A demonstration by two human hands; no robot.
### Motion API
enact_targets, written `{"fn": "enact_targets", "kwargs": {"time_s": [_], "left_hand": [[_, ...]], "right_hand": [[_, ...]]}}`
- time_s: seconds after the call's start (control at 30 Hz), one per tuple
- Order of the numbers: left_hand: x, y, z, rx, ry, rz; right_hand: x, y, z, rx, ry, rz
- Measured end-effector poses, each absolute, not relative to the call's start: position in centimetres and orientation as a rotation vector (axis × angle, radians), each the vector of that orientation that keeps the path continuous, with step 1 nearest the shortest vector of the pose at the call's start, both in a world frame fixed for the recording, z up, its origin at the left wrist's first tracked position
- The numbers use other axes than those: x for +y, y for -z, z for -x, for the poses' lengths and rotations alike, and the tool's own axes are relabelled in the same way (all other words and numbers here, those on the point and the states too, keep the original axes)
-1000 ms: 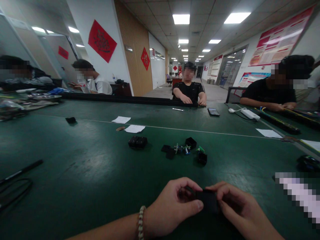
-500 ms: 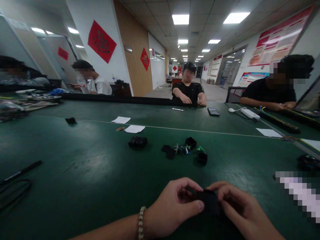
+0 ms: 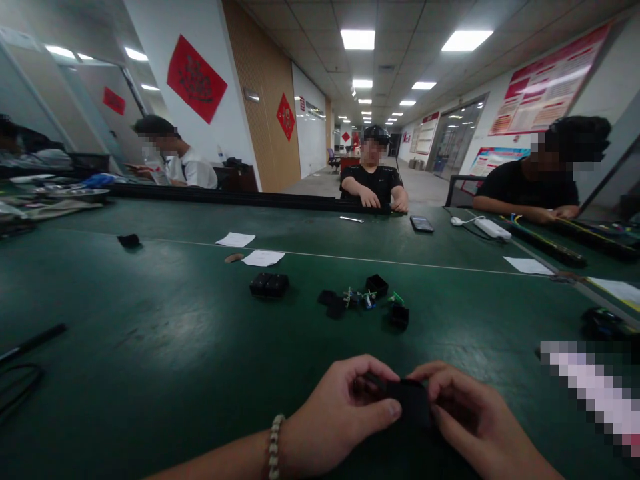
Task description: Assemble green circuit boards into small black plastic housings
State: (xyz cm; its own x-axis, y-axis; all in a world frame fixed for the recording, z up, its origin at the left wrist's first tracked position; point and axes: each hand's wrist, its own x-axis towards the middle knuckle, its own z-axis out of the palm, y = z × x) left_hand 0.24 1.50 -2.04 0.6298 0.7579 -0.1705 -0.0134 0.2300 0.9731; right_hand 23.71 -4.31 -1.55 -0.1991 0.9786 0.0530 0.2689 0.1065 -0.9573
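Low in the view, my left hand (image 3: 340,413) and my right hand (image 3: 470,420) both pinch a small black box-shaped part (image 3: 407,403) between thumbs and fingers, just above the green table (image 3: 165,333). A bead bracelet (image 3: 273,445) sits on my left wrist. Further out on the table lie a pair of joined black boxes (image 3: 269,285), an open black casing (image 3: 377,286), flat black covers (image 3: 331,301), small circuit pieces with coloured parts (image 3: 357,298) and another black part (image 3: 399,315).
White paper slips (image 3: 263,257) lie past the parts. A black pen (image 3: 33,341) and a cable loop (image 3: 20,387) are at left. A phone (image 3: 421,224) and a white power strip (image 3: 493,229) lie near other seated people across the table.
Both hands keep their grip on the black part and shift only slightly. The view has turned a little, so everything on the table sits slightly further left.
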Motion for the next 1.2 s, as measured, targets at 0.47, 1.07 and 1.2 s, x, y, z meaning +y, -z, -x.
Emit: {"fn": "enact_targets", "kwargs": {"time_s": [0.47,1.07,1.2], "left_hand": [[1.42,1.85,-0.29,0.727,-0.592,-1.244],[1.28,1.35,-0.27,0.741,-0.573,-1.216],[1.29,1.28,-0.28,0.731,-0.583,-1.201]], "right_hand": [[-4.24,1.17,-23.73,-1.672,-1.002,1.259],[-4.26,1.17,-23.62,-1.712,-1.061,1.280],[-4.23,0.95,-23.51,-1.701,-1.056,1.291]]}}
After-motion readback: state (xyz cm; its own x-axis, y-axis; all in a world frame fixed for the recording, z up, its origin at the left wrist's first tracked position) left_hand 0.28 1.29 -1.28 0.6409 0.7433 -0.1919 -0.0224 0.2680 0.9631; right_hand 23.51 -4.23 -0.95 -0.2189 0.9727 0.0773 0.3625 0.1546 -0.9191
